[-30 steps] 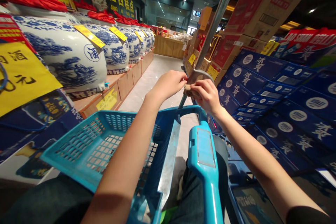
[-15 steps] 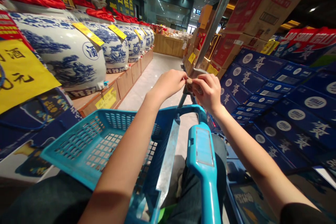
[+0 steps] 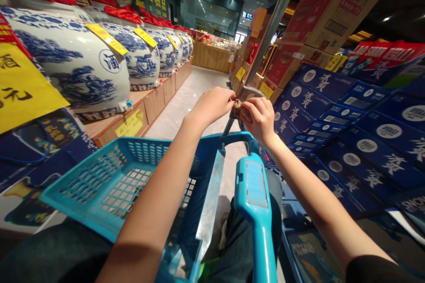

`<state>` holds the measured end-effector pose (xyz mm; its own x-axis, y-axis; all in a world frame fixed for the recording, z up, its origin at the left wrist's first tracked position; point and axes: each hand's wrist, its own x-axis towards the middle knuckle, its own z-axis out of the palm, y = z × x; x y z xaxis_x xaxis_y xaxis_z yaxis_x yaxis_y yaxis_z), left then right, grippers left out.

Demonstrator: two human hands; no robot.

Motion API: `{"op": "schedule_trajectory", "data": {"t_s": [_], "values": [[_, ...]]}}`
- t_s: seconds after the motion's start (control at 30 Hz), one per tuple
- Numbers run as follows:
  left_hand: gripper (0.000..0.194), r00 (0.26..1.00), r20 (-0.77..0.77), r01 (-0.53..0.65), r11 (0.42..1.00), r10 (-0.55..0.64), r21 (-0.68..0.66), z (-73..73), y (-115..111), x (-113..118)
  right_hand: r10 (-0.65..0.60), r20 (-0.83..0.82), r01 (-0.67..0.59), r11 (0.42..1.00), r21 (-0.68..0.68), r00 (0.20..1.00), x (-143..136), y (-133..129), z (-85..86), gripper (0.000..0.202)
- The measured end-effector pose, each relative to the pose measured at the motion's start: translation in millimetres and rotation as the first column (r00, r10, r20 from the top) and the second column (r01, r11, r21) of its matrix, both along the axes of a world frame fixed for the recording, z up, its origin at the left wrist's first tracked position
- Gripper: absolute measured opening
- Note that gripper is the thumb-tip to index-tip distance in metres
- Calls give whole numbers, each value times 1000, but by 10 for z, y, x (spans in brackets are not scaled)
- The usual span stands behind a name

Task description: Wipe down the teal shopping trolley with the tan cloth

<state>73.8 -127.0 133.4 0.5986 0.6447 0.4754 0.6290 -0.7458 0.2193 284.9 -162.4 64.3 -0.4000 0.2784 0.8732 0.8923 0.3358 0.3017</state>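
My left hand [image 3: 215,102] and my right hand [image 3: 258,117] meet in front of me, fingers pinched. Between their fingertips is a small rough brown lump [image 3: 237,104], too small to name for certain. Both hands are closed on it from either side. Right behind them, a grey metal pole [image 3: 274,22] rises at a slant from a grey bracket [image 3: 249,93]. Below my forearms lies a turquoise shopping cart basket [image 3: 133,190] with slotted walls. Its turquoise handle [image 3: 254,194] stands toward me between my arms.
Large blue-and-white jars [image 3: 76,66] with red cloth tops line a wooden ledge [image 3: 154,108] on the left. Stacked blue boxes [image 3: 358,146] and brown-red cartons [image 3: 318,13] flank the right. A pale tiled aisle [image 3: 202,79] leads to a wooden counter [image 3: 210,56].
The view has turned slightly right, so the shelves and basket sit a little farther left. Both hands keep their pinch on the brown lump, with small finger movements.
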Motion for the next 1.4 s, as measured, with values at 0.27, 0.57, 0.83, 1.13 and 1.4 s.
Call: {"op": "schedule_trajectory", "data": {"t_s": [0.27, 0.57, 0.83, 1.13, 1.4], "values": [[29, 999, -33, -27, 999, 28, 22, 25, -33, 3, -13, 30, 14, 998, -53, 999, 82, 18, 29, 18], [25, 998, -41, -37, 999, 38, 18, 27, -34, 11, -17, 129, 19, 1000, -11, 992, -42, -43, -174, 18], [28, 998, -47, -31, 999, 32, 23, 10, -38, -12, -73, -28, 75, 995, 66, 997, 83, 19, 158, 21], [30, 993, -100, -62, 998, 64, 32, 26, -50, -8, -72, -152, 67, 997, -35, 986, -173, 57, 268, 20], [27, 986, -154, -58, 997, 65, 44, 49, -56, -7, 63, -345, -65, 998, 3, 936, 91, -40, 244, 4]]}}
